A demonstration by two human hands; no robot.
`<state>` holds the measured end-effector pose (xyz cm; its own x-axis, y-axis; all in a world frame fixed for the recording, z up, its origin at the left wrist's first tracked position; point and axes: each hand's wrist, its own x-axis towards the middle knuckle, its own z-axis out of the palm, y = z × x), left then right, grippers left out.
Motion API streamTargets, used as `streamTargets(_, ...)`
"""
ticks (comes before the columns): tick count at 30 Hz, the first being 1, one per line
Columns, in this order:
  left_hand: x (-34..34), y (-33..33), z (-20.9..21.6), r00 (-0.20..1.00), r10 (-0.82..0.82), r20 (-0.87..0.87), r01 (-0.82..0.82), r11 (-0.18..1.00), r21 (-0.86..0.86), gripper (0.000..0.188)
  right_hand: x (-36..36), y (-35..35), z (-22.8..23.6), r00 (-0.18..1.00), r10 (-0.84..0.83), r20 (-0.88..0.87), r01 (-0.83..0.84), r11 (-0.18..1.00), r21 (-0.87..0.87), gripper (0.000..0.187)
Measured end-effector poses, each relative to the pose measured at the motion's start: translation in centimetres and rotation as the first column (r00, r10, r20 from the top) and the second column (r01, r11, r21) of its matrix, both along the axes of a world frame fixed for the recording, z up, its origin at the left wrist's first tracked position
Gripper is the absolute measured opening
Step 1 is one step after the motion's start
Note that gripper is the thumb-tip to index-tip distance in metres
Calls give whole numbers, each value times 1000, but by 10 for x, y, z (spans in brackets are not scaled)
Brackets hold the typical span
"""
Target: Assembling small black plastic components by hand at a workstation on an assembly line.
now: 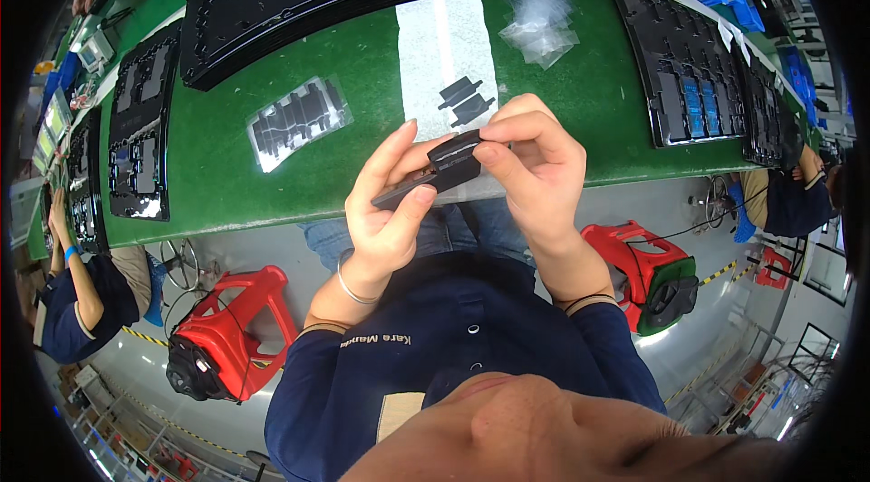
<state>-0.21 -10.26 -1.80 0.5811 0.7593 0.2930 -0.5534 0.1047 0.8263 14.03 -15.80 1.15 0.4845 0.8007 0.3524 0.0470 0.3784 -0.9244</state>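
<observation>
Above the near edge of the green table, my left hand (381, 224) grips a flat black rectangular part (458, 176) between thumb and fingers. Along the part's upper edge stands a glossy black strip (450, 150), similar in look to the loose stickers; my right hand (544, 169) pinches its right end with thumb and forefinger. Just beyond my hands, two black die-cut stickers (472, 108) lie on a white strip of cloth (444, 38). A clear sheet of black stickers (297, 124) rests on the green surface to the left.
Stacked black trays (308, 20) fill the far left, with another tray (140, 133) beside them. Crumpled clear films (541, 20) lie at the far right, near a tray holding blue pieces (693, 106). Red stools (240, 328) stand on the floor; other people sit at both sides.
</observation>
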Motion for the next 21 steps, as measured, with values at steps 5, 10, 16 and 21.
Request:
streamTargets(5,2,-6,-5,991,102,-81,-68,936,344,56,-10,-1,-9,903,-243,354,198,967,159,23)
streamTargets(10,4,-10,-3,942,289,-173,-111,752,650,64,-19,-2,-7,583,-320,747,270,943,193,57)
streamTargets(16,1,-2,-5,996,-89,3,87,983,161,59,15,0,-1,988,111,110,-109,994,-22,24)
streamTargets(21,3,4,-1,998,-51,37,49,998,40,56,9,1,0,968,205,-146,-212,977,-36,9)
